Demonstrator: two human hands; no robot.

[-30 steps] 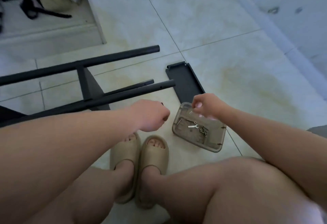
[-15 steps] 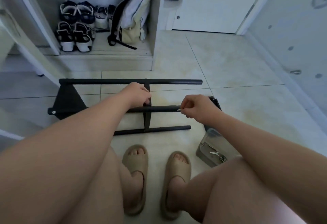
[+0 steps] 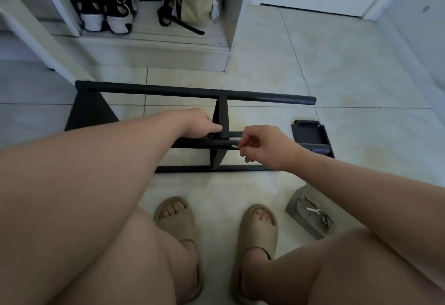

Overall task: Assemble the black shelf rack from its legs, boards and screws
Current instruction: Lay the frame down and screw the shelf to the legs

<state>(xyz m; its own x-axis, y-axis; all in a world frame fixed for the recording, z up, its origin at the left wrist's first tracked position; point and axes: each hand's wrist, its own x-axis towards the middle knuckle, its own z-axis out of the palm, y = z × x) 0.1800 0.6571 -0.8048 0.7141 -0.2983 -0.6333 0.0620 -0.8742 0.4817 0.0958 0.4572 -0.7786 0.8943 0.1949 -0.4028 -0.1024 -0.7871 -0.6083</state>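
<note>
The left hand (image 3: 201, 121) grips the black metal tube rack frame (image 3: 192, 93), while the right hand's (image 3: 262, 147) fingers (image 3: 243, 144) pinch what looks like a small silver screw (image 3: 234, 146) against it.

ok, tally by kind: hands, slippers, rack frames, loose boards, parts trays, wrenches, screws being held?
Hands: 2 (left hand, right hand)
Slippers: 2
Rack frame: 1
Loose board: 1
Parts tray: 1
Wrench: 1
Held screw: 1
Total: 9

Bare floor (image 3: 337, 69) beyond rack (image 3: 192, 93); tray (image 3: 305, 218) rightward.
</note>
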